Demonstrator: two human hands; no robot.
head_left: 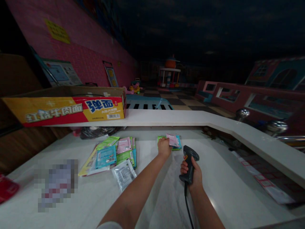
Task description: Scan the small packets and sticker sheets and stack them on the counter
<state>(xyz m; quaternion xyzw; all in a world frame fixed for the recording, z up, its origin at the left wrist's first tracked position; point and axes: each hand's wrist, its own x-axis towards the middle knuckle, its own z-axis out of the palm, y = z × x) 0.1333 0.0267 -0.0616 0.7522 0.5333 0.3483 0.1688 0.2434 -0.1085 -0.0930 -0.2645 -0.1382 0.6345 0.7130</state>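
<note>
My right hand (195, 175) is wrapped round the grip of a black barcode scanner (189, 163), whose cable runs down toward me. Its head points up and to the left, near a small stack of packets. My left hand (164, 147) is at that stack, with its fingers closed at the edge of a pink packet (173, 140); blue and green packets show beneath. The fingertips are partly hidden. To the left lies a loose pile with a blue packet (106, 156), a pink packet (124, 145), several green ones and a silver packet (124, 174).
A yellow and red cardboard box (102, 109) stands on the raised white ledge (166, 117) behind the counter (228, 178). A black plastic bag (95, 132) sits under the ledge. Papers with red frames (262, 179) lie right; a red object (7, 188) is far left.
</note>
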